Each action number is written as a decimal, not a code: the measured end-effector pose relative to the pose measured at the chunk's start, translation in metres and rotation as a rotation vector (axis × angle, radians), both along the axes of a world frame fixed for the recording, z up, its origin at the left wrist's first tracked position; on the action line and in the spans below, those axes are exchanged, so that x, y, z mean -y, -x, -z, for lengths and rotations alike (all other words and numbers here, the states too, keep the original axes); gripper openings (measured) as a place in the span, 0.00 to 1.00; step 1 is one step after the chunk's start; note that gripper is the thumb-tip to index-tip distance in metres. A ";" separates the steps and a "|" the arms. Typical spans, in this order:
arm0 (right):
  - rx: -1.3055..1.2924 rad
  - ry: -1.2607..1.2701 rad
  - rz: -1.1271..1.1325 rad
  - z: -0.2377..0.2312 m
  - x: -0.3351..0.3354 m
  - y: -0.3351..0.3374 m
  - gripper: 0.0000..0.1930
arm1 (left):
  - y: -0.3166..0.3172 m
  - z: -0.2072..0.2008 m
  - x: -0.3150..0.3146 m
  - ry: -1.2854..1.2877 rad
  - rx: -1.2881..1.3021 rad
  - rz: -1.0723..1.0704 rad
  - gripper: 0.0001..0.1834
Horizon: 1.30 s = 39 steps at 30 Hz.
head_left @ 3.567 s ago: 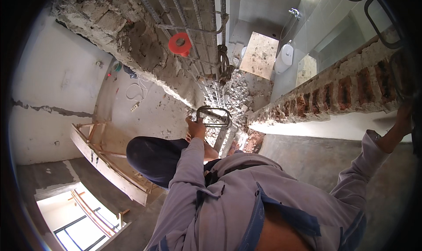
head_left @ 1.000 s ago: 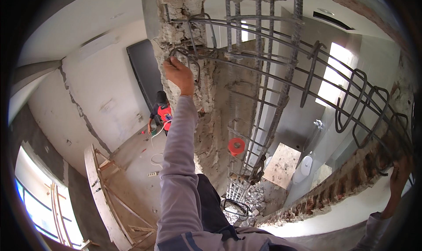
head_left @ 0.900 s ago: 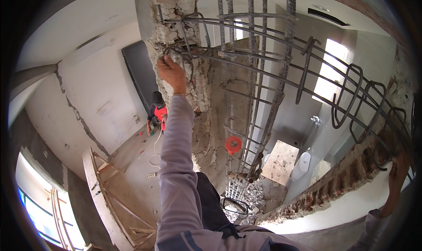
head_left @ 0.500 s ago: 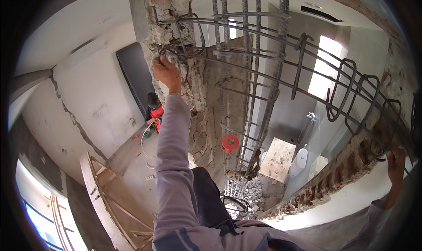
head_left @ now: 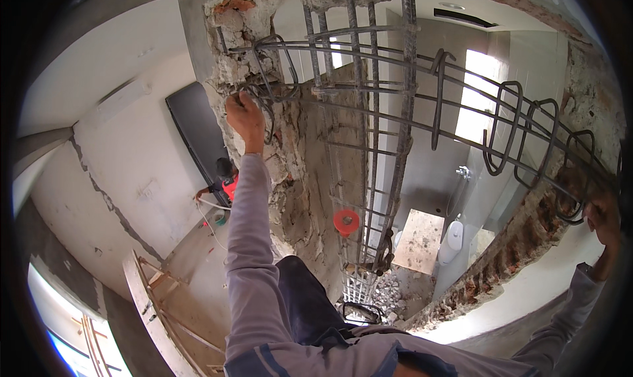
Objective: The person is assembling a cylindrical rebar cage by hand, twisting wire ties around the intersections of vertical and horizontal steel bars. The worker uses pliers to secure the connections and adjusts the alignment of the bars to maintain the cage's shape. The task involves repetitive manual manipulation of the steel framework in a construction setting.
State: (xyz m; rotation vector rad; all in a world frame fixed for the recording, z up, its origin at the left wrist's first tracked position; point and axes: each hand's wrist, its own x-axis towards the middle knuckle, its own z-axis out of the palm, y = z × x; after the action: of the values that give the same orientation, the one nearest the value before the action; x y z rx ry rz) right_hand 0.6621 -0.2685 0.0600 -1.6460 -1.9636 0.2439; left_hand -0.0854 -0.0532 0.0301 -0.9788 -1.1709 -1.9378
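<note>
Left hand: 10 o'clock (head_left: 245, 121), raised, fingers curled closed on the bar ends at the crumbled pier; in the earliest picture it was low, at the dark loops.
Right hand: 3 o'clock (head_left: 603, 219), near the dim rim, beside the bars' other end; whether it grips, we cannot tell.
Hands: well apart, the bars spanning between.
Horizontal bars: 10 o'clock to 3 o'clock (head_left: 455, 137), passing the uprights; we did not see them stretched like this in the earliest picture.
Bent hook: 2 o'clock (head_left: 438, 103), hanging on the bars.
Dark loops: 5 o'clock (head_left: 361, 313), low, beyond the knee, now free of the left hand.
Red disc: 5 o'clock (head_left: 345, 222), at the upright bars.
Co-worker: 9 o'clock (head_left: 230, 187), red and dark top, one arm now stretched toward the wall; half a second earlier it was drawn in.
Stained board: 4 o'clock (head_left: 419, 240), beside a white toilet (head_left: 452, 243).
Rubble: 5 o'clock (head_left: 389, 294).
Wooden frame: 8 o'clock (head_left: 135, 291).
</note>
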 end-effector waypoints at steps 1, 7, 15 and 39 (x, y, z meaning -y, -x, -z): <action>0.043 -0.173 -0.005 0.007 0.000 -0.003 0.20 | 0.002 -0.005 0.000 0.018 -0.020 0.001 0.14; 0.409 -0.761 0.183 0.068 -0.010 -0.034 0.14 | 0.014 -0.015 0.001 0.125 -0.080 0.084 0.15; 0.438 -0.690 0.271 0.074 -0.027 -0.059 0.14 | 0.032 -0.024 -0.014 0.122 -0.088 0.433 0.20; 0.268 -1.115 0.132 0.105 -0.020 0.065 0.05 | 0.053 -0.019 -0.007 0.229 -0.141 -0.069 0.24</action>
State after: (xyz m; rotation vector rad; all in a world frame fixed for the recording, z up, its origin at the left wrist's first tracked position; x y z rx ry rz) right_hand 0.5967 -0.2482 -0.0446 -1.0391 -1.6140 -0.9921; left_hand -0.1379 -0.0461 0.0489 -1.1576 -1.3462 -1.6785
